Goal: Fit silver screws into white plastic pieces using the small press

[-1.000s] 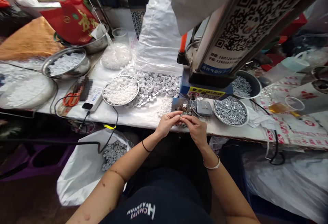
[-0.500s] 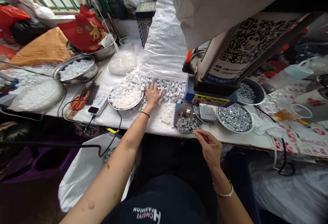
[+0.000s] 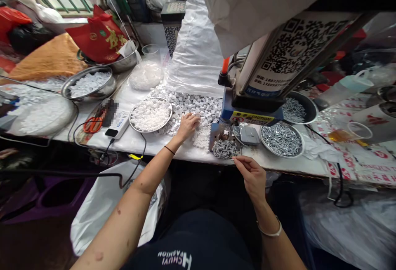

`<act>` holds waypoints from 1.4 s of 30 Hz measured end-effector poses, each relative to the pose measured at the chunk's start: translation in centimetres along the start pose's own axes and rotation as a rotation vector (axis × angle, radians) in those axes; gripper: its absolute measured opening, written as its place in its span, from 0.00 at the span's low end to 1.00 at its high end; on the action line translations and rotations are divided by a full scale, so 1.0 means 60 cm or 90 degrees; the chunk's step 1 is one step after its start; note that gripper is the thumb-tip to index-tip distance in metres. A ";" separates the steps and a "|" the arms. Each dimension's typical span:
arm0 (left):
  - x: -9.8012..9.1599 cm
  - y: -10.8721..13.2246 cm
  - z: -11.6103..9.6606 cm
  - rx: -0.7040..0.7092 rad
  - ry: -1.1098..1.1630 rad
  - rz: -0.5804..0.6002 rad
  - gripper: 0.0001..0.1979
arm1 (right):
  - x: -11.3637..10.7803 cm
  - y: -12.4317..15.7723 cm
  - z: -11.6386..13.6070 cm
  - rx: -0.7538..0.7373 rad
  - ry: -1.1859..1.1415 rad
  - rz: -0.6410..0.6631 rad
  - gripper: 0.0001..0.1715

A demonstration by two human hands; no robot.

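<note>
My left hand [image 3: 188, 126] is over the near edge of a heap of small grey-and-white square plastic pieces [image 3: 206, 107], beside a pile of little white plastic parts [image 3: 202, 137]. Its fingers are curled together, and whatever they hold is hidden. At the table's front edge my right hand [image 3: 253, 176] pinches a small thin piece between thumb and forefinger, too small to make out well. Just left of those fingertips lies a pile of small metal screws [image 3: 225, 149]. Behind it a white cross-shaped part [image 3: 226, 132] sits on the metal base of the press [image 3: 252, 111].
A round dish of white parts [image 3: 150, 115] stands to the left. To the right are a bowl of metal pins [image 3: 282, 139] and a darker bowl [image 3: 312, 111]. Orange-handled scissors [image 3: 92, 125] and a white power strip [image 3: 119, 126] with cables lie left.
My left hand has moved right and slightly nearer across the heap, away from the white dish, and its fingers have drawn together. My right hand keeps its pinch in about the same place.
</note>
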State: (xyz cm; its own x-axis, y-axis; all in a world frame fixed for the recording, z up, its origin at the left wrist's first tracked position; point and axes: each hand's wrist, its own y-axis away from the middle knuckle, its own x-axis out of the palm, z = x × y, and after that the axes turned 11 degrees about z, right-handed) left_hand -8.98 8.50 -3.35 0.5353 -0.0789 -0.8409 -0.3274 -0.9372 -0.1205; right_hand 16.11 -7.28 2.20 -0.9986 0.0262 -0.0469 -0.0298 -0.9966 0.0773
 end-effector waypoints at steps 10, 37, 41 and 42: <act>-0.029 0.026 -0.058 -0.033 0.446 -0.057 0.14 | -0.007 -0.003 -0.006 0.017 -0.006 0.006 0.13; 0.004 0.116 -0.252 -0.354 1.207 0.172 0.08 | 0.004 -0.046 0.037 -0.222 0.321 0.063 0.07; 0.003 0.114 -0.253 -0.407 1.227 0.156 0.04 | 0.000 -0.048 0.037 -0.246 0.332 0.068 0.08; 0.003 0.114 -0.255 -0.415 1.239 0.153 0.03 | 0.001 -0.047 0.037 -0.272 0.357 0.076 0.08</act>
State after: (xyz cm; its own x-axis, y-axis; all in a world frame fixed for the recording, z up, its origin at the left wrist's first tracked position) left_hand 0.75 -3.12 3.76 0.6213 0.0412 0.7825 -0.4724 -0.7771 0.4160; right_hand 16.01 -4.32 4.20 -0.8174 -0.0153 -0.5759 0.2132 -0.9367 -0.2776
